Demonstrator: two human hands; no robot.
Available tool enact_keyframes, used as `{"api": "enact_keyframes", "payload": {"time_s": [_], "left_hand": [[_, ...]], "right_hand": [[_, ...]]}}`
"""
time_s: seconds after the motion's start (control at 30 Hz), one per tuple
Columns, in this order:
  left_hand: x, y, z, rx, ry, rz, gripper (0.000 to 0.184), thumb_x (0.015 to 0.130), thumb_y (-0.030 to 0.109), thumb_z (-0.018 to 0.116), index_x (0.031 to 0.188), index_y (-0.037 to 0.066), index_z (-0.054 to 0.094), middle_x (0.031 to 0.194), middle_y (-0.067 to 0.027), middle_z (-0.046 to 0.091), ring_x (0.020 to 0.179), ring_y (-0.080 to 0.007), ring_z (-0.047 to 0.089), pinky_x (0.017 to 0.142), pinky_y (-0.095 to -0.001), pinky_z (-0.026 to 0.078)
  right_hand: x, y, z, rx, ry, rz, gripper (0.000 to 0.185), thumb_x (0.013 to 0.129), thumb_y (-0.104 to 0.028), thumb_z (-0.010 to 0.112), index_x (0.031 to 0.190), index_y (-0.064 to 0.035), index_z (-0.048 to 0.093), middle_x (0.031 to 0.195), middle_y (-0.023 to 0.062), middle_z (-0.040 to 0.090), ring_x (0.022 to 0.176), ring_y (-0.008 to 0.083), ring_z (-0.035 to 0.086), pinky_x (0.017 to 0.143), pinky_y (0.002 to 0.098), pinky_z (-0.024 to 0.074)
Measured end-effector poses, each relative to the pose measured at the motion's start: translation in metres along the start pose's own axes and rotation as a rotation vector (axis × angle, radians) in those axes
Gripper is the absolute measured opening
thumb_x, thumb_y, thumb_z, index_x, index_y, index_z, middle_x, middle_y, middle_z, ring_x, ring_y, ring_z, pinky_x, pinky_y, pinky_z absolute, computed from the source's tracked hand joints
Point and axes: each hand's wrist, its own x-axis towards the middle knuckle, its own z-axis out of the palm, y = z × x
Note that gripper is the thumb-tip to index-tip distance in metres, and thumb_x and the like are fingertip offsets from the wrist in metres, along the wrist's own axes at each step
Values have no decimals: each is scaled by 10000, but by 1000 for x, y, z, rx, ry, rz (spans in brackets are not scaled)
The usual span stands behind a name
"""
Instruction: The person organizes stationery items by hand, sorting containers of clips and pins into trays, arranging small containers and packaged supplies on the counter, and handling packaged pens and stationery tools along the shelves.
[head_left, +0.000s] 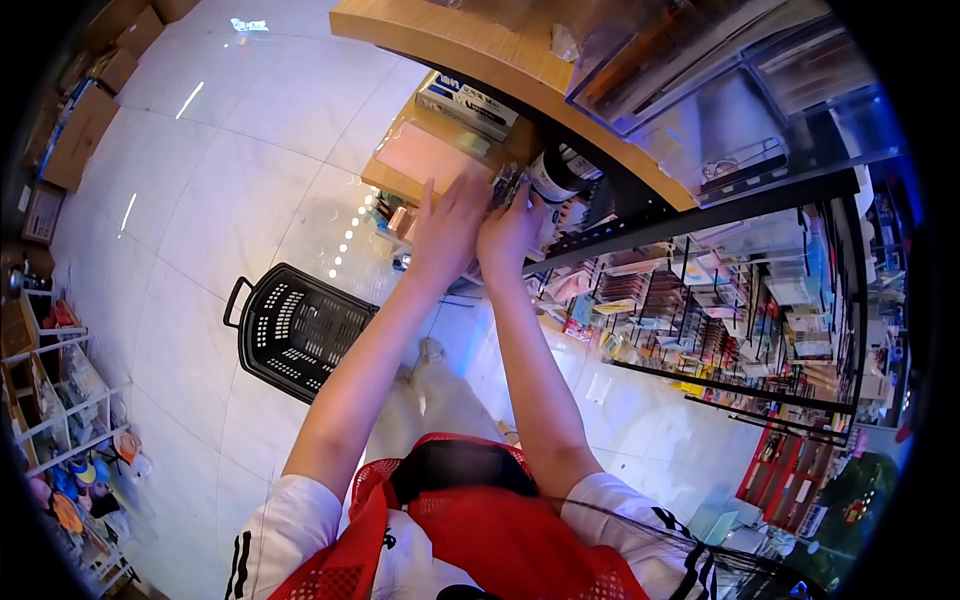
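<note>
My left hand (pixel 447 228) reaches over the low wooden shelf, its fingers stretched and somewhat apart beside a flat pinkish pad or sheet (pixel 432 155). Close against it, my right hand (pixel 505 238) has its fingers curled at a cluster of small shiny clear-wrapped items (pixel 508 186). What exactly lies in its fingers is too small to make out. Just beyond the right fingertips is a dark cylindrical container (pixel 560 174) with a white label. A white and dark printed box (pixel 467 106) sits at the back of the shelf.
A black perforated basket (pixel 300 330) stands on the tiled floor (pixel 185 230), left of my legs. Overhead, a wooden counter edge (pixel 480 35) carries clear acrylic bins (pixel 690 120). Black wire racks (pixel 720 310) packed with hanging goods are on the right. Cardboard boxes (pixel 80 135) line the far left.
</note>
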Motion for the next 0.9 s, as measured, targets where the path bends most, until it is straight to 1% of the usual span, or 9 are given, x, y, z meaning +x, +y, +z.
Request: {"api": "enact_keyframes", "payload": {"time_s": [0.17,0.27,0.4,0.47,0.57,0.67,0.77,0.83,0.9], "left_hand": [[6,-3,1,28,-42,50,436,761,181,571,1189,106,528,1267,-35,473,1266,-224,351,1066,-526,159],[8,-4,0,60,-54,63,394,768,170,570,1156,97,551,1257,-40,480,1259,-227,357,1062,-528,170],[9,-6,-3,88,-114,74,387,771,141,574,1154,91,546,1245,-49,487,1247,-234,369,1054,-515,206],[7,-5,-4,1,-74,55,399,769,125,572,1165,86,532,1243,-52,487,1237,-242,381,1051,-504,219],[2,-5,-14,-93,-22,27,416,770,100,566,1182,79,510,1235,-69,487,1214,-262,403,1043,-496,238],[-19,-9,-25,-178,31,-18,457,745,65,568,1196,85,493,1246,-86,469,1204,-283,405,1034,-499,253],[-62,-18,-39,-185,44,-59,481,732,42,572,1203,80,485,1253,-105,454,1200,-301,403,1029,-499,267],[-103,-27,-50,-155,9,-108,478,734,34,571,1203,69,482,1250,-118,449,1196,-315,403,1026,-495,278],[-155,-38,-61,-115,-72,-174,468,738,29,567,1198,56,483,1243,-131,448,1191,-330,402,1025,-492,285]], "right_hand": [[-2,10,-12,-48,-130,-141,402,772,5,501,1171,52,489,1203,239,464,1036,409,449,901,466,365],[-4,6,-30,30,-203,-100,424,777,-10,514,1193,56,468,1212,224,471,1064,402,443,912,463,361],[-18,14,-47,88,-168,-183,453,780,-4,510,1220,63,428,1226,225,450,1092,404,426,929,455,354],[-34,18,-60,114,-160,-247,480,772,5,518,1233,69,403,1236,226,437,1107,406,416,945,450,348],[-63,17,-88,165,-237,-222,510,754,23,530,1239,77,382,1247,238,418,1129,407,402,968,444,334],[-109,42,-105,125,-369,-255,545,740,32,544,1252,82,367,1252,250,412,1153,398,395,991,438,322],[-163,75,-122,112,-545,-109,544,777,5,551,1281,61,356,1286,240,393,1192,389,374,1010,410,311],[-195,98,-134,67,-568,-30,575,754,-33,574,1270,85,348,1263,266,401,1169,407,389,1002,420,329],[-220,119,-147,13,-599,75,583,765,-53,576,1277,88,334,1260,279,398,1168,416,389,998,420,336]]}}
